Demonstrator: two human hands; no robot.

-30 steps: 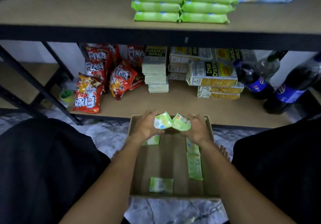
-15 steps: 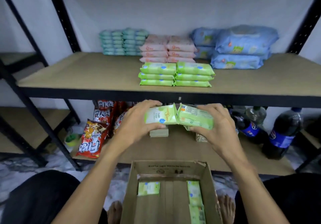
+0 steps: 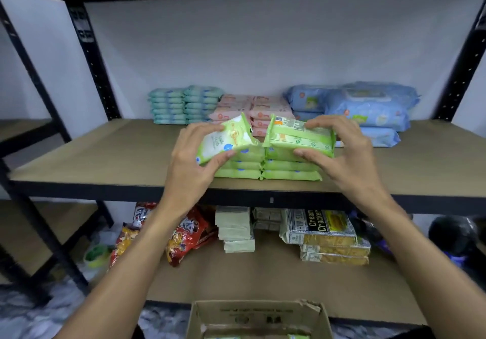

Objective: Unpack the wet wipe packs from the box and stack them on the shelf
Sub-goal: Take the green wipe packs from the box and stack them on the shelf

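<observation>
My left hand (image 3: 193, 159) grips a green wet wipe pack (image 3: 226, 140), tilted, just above the left green stack (image 3: 239, 166) on the wooden shelf (image 3: 105, 154). My right hand (image 3: 339, 152) grips a second green pack (image 3: 299, 136), label side up, over the right green stack (image 3: 289, 170). Both stacks stand near the shelf's front edge. The cardboard box (image 3: 259, 317) sits on the floor at the bottom of the view, with a green pack barely showing inside.
Behind the green stacks stand teal packs (image 3: 184, 104), pink packs (image 3: 265, 108) and large blue packs (image 3: 368, 107). The lower shelf holds red snack bags (image 3: 184, 236), cracker packs (image 3: 323, 230) and dark bottles (image 3: 452, 236). Black uprights frame the rack.
Both hands lifted the two green packs out of the box and up to the shelf, now over the green stacks. The view tilted upward with them.
</observation>
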